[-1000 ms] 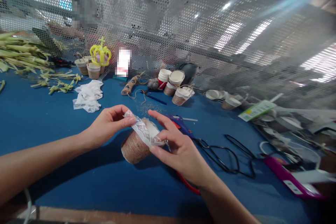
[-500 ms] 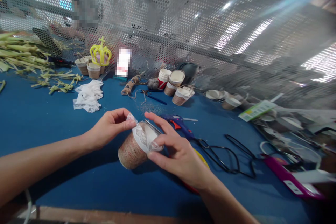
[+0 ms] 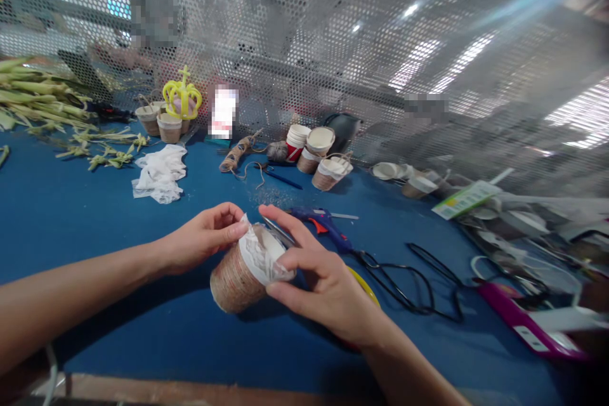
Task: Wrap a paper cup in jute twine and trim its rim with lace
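A twine-wrapped cup (image 3: 236, 280) tilts above the blue table, its mouth toward the upper right. White lace trim (image 3: 251, 250) runs along its rim. My left hand (image 3: 216, 231) is closed, pinching the lace's upper end between thumb and fingers. With thumb and fingers, my right hand (image 3: 323, 273) grips the rim and the lace on the near right side. A metal blade (image 3: 277, 231) shows under my right index finger, and a yellow handle (image 3: 365, 287) shows behind that hand. They look like scissors; whether my hand holds them I cannot tell.
A blue glue gun (image 3: 328, 223) with a black cord lies beyond my right hand. Crumpled white lace (image 3: 160, 172), a twine bundle (image 3: 236, 153) and several wrapped cups (image 3: 328, 172) sit farther back. A purple power strip (image 3: 533, 323) is at the right. A perforated metal screen (image 3: 295, 44) stands behind.
The cup and both hands have moved slightly down, the cup also left. The lace end in my left hand now lies closer to the rim. The yellow handle and blade have come into view.
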